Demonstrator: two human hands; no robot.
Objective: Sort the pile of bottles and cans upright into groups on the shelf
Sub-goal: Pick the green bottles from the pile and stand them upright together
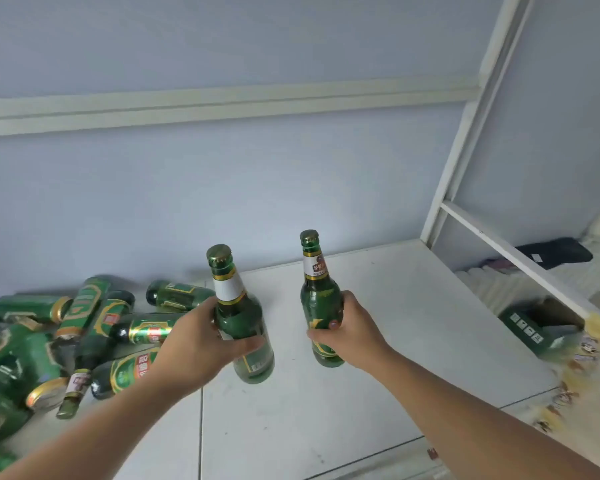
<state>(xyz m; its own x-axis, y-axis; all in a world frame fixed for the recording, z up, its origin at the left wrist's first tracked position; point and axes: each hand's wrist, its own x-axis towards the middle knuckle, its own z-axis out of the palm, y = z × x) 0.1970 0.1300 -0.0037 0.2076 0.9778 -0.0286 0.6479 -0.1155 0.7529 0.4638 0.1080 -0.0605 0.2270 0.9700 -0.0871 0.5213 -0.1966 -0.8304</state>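
Note:
Two green glass beer bottles stand upright in my hands over the white shelf top (395,341). My left hand (194,344) grips the body of the left bottle (238,313), which has a white neck label and a gold cap. My right hand (347,329) is wrapped around the right bottle (317,296), which has a brown-and-white neck label. Whether their bases touch the shelf I cannot tell. A pile of green bottles and cans (66,341) lies on its side at the left.
The pale blue wall with a white rail (222,105) rises behind the shelf. A white frame post (471,126) and crossbar stand at the right. Beyond it lie a green carton (537,327), a dark flat object (555,252) and patterned bedding.

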